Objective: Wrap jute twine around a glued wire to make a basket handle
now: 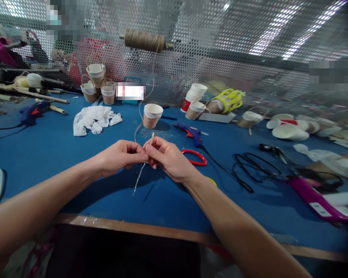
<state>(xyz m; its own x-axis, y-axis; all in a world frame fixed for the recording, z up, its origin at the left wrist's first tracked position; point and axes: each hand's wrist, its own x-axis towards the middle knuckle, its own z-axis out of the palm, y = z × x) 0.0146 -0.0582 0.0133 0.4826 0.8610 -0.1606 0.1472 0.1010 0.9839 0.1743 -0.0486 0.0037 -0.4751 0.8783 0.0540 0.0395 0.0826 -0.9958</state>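
Observation:
My left hand (123, 156) and my right hand (169, 159) meet above the middle of the table, both closed with fingertips pinched together. Between them is a thin silvery wire (137, 179), slanting down to the left; its paler, thicker upper end sticks up past my right fingers. Brown twine (153, 73) runs down from a spool (145, 40) to my left fingertips. The exact contact at the fingertips is partly hidden. Just beyond my hands stands a paper cup (151, 120) wrapped in brown with a white lace rim.
A blue glue gun (193, 134) and red-handled scissors (198, 157) lie right of my hands. White lace scraps (94, 119) and stacked small baskets (97, 73) are at left. Black cable (256, 166) and a purple tool (313, 197) lie at right. Perforated metal stands behind.

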